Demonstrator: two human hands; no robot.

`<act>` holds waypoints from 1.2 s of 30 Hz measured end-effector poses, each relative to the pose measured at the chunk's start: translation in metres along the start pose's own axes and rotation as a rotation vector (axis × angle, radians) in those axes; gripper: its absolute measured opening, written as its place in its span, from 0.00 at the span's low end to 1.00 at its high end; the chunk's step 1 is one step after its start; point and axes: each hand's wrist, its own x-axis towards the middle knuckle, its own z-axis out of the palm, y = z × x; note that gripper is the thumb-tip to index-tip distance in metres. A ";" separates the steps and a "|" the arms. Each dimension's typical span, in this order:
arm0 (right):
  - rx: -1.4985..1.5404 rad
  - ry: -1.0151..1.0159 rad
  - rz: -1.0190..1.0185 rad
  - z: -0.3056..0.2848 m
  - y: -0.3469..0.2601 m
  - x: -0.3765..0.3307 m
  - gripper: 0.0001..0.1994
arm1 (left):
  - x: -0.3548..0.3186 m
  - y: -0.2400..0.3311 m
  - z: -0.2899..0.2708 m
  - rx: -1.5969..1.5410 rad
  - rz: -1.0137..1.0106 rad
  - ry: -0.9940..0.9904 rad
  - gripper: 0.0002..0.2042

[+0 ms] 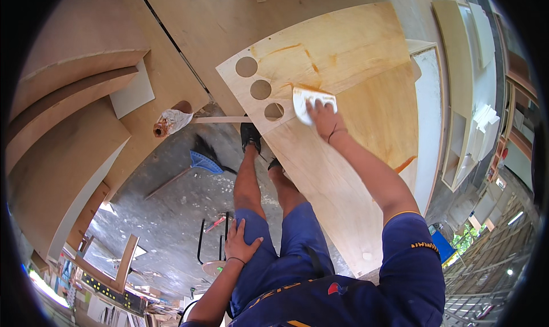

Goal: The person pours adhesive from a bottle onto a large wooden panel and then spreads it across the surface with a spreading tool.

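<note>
A large pale plywood panel (pixel 343 178) with three round holes near its left corner lies before me. My right hand (pixel 327 120) presses a flat white piece, apparently a folded rag (pixel 301 101), onto it just right of the holes. Orange-brown liquid or paste lines the rag's far edge. Similar streaks (pixel 311 61) mark the panel beyond, and another streak (pixel 405 164) lies near its right edge. The panel's far part looks yellower than its near part. My left hand (pixel 242 245) rests on my left thigh with its fingers spread, holding nothing.
A white-wrapped container (pixel 171 123) with a brown-stained mouth stands at left by a wooden strip (pixel 220 120). On the grey floor lie a blue dustpan (pixel 206 162) and dark bristles. Curved wooden pieces (pixel 74 75) fill the left; white-faced boards (pixel 472 98) stand right.
</note>
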 end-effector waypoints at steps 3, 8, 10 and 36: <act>0.017 -0.134 -0.096 0.007 -0.034 -0.029 0.25 | -0.003 -0.003 -0.001 0.003 -0.011 0.014 0.42; 0.155 -0.049 -0.024 -0.027 -0.016 0.008 0.29 | -0.003 -0.007 0.002 -0.018 0.023 0.050 0.43; 0.180 0.043 0.018 -0.033 -0.003 0.030 0.28 | -0.002 0.001 -0.001 -0.012 0.013 0.031 0.43; 0.287 -0.266 -0.001 0.014 -0.085 -0.049 0.28 | -0.006 0.002 0.003 -0.009 -0.008 0.027 0.44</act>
